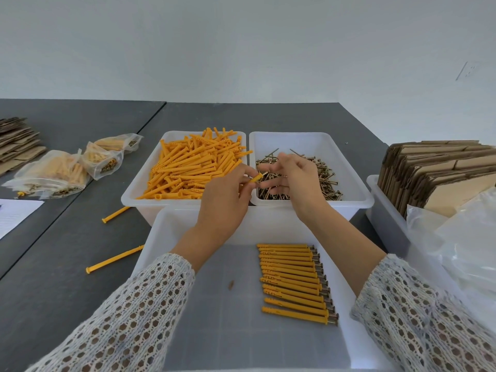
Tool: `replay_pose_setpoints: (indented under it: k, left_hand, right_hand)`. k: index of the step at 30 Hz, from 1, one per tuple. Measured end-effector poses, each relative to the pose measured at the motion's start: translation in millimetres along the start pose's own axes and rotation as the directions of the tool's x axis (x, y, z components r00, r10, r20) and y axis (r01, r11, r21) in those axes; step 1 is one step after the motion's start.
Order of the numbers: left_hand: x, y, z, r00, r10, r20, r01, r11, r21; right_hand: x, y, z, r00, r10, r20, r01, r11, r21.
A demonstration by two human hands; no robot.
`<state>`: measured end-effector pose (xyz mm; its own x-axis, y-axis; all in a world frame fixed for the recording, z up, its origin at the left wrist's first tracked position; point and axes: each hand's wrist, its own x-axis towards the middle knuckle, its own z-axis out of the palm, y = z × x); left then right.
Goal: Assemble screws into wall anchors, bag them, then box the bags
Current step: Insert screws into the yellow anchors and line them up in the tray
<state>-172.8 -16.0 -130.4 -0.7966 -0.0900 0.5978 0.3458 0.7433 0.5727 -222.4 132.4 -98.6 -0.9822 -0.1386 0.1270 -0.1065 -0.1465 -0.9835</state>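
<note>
Anchor [255, 179], yellow and held at mid-frame by the left hand [224, 202], has its open end turned toward the right hand [291, 175], which pinches a screw [264, 174] right at that mouth, seemingly so the screw can slide straight in; both hands work above the seam between the anchor bin [139, 196] and the screw bin [349, 167], which keeps each supply within short reach. Finished pairs [294, 281] lie in a neat row in the near tray [204, 291] at lower centre, probably for easy counting; filled bags [61, 173] wait at the left, and flat cartons [434, 170] stand at the right for boxing.
</note>
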Motion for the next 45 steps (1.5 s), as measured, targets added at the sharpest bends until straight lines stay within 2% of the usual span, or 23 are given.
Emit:
replay_pose_setpoints:
  k: [3, 5, 7, 8, 10, 12, 14, 17, 19, 22, 25, 35, 45]
  left_hand:
    - [3, 11, -2, 0.993, -0.104, 0.052, 0.113, 0.969, -0.219]
    - [5, 22, -8, 0.984, -0.132, 0.121, 0.169, 0.912, -0.375]
    - [8, 32, -18, 0.943, -0.128, 0.308, 0.283, 0.796, -0.535]
    - [7, 36, -23, 0.894, -0.092, 0.439, 0.352, 0.75, -0.56]
    - [2, 43, -30, 0.713, 0.008, 0.701, 0.451, 0.76, -0.468]
    - [-9, 52, -29, 0.515, 0.052, 0.856, 0.424, 0.852, -0.307]
    - [-24, 63, -20, 0.417, 0.031, 0.908, 0.301, 0.938, -0.17]
    - [-47, 79, -3, 0.351, 0.034, 0.936, 0.114, 0.99, -0.079]
    - [-61, 90, 6, 0.349, 0.107, 0.931, -0.063, 0.994, -0.09]
    - [-77, 102, 17, 0.357, 0.213, 0.909, -0.32, 0.943, -0.095]
    - [-83, 104, 24, 0.377, 0.247, 0.893, -0.438, 0.897, -0.063]
    - [-87, 91, 35, 0.416, 0.261, 0.871, -0.383, 0.919, -0.092]
    - [-91, 86, 40, 0.509, 0.31, 0.803, -0.407, 0.909, -0.093]
  right_hand:
    - [7, 1, -8, 0.99, -0.002, -0.14, 0.0, 1.0, -0.014]
    - [12, 2, -15, 0.965, 0.014, -0.263, -0.014, 1.0, 0.002]
    - [16, 4, -19, 0.944, 0.04, -0.328, -0.027, 0.999, 0.045]
    - [17, 4, -21, 0.939, 0.052, -0.339, -0.034, 0.998, 0.06]
    - [20, 5, -22, 0.938, 0.065, -0.34, -0.041, 0.996, 0.076]
    - [22, 6, -22, 0.94, 0.072, -0.333, -0.044, 0.995, 0.091]
    - [23, 6, -23, 0.941, 0.078, -0.331, -0.047, 0.994, 0.101]
    - [24, 6, -24, 0.944, 0.082, -0.32, -0.053, 0.994, 0.097]
    - [24, 6, -25, 0.948, 0.081, -0.307, -0.062, 0.995, 0.073]
    - [25, 7, -25, 0.957, 0.06, -0.282, -0.054, 0.998, 0.027]
    - [25, 9, -24, 0.961, 0.038, -0.273, -0.04, 0.999, -0.001]
    - [28, 11, -24, 0.957, 0.026, -0.287, -0.049, 0.996, -0.071]
    - [27, 13, -21, 0.959, 0.013, -0.283, -0.064, 0.983, -0.174]
